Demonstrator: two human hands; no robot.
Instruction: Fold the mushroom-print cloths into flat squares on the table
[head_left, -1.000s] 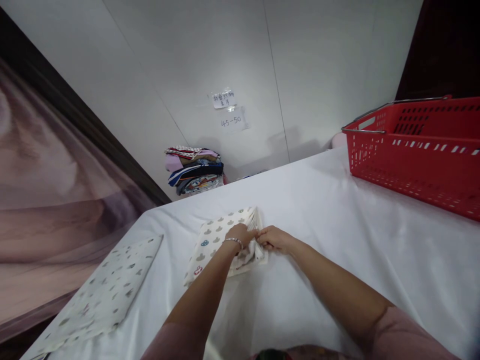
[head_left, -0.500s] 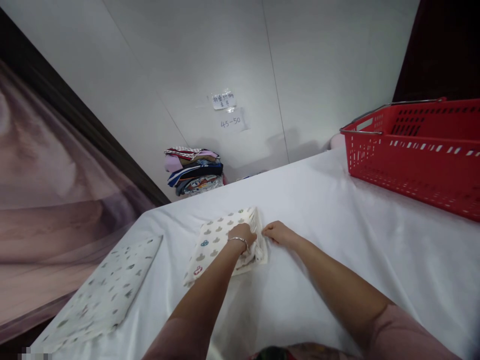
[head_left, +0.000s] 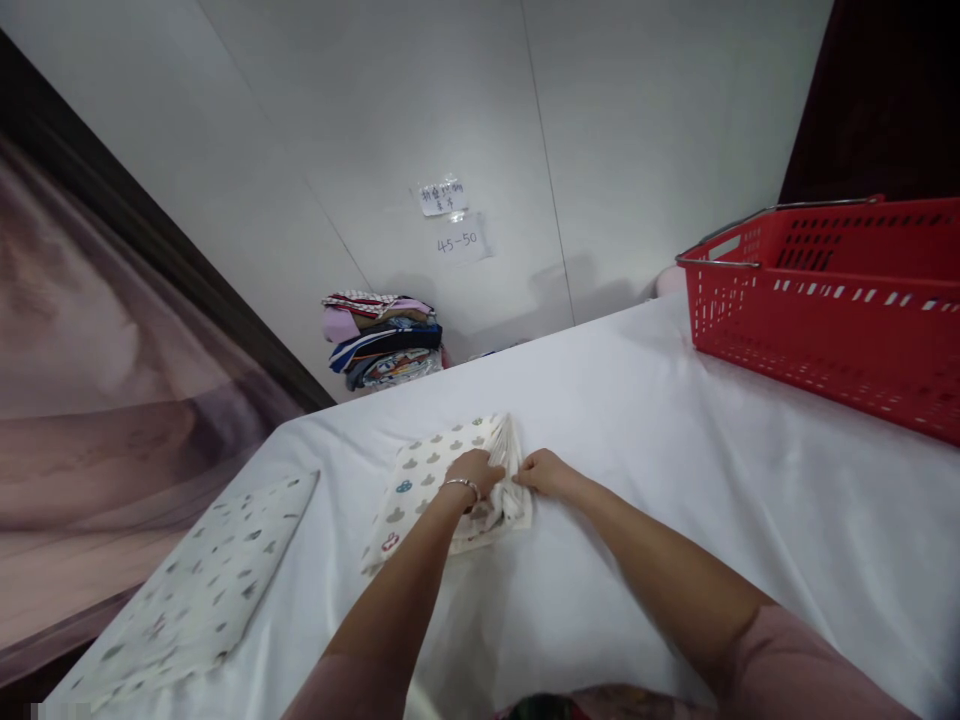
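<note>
White-draped table [head_left: 615, 400], mushroom-print cloth [head_left: 429, 464] lying on it: right hand [head_left: 552, 473] just returned, fingers pinching the gathered edge [head_left: 507, 446], so both hands work there again; whether the left hand [head_left: 472, 472] grips, I can't tell.

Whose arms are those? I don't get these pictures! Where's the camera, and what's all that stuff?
There's no robot here, just a person using two bare hands. The camera sits on their head, so you see what's in front of them, looking down.

The left hand, with a bracelet at the wrist, is on a folded mushroom-print cloth. The right hand has its fingertips at the cloth's bunched edge; how tightly either hand grips is hard to see.

Also on the white-covered table are another folded, patterned cloth and a red basket. Past the far edge is a fabric pile.
</note>
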